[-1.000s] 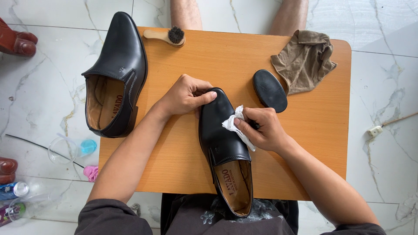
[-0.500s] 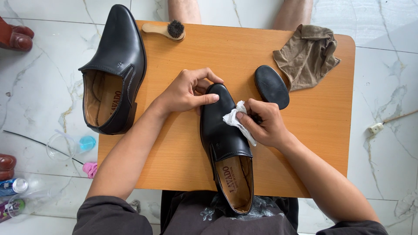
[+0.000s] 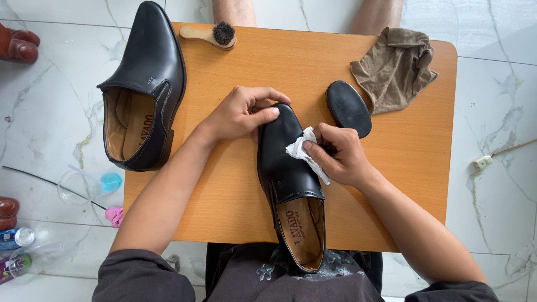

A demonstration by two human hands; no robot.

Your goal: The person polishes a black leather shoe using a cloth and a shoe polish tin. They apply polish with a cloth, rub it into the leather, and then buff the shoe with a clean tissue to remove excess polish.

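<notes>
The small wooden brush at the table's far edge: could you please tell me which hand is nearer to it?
Left. The left hand rests on the shoe's toe just below the brush; the right hand is farther right.

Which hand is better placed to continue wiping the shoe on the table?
Probably the right hand: it already grips the white cloth against the black shoe. The left hand only steadies the toe.
</notes>
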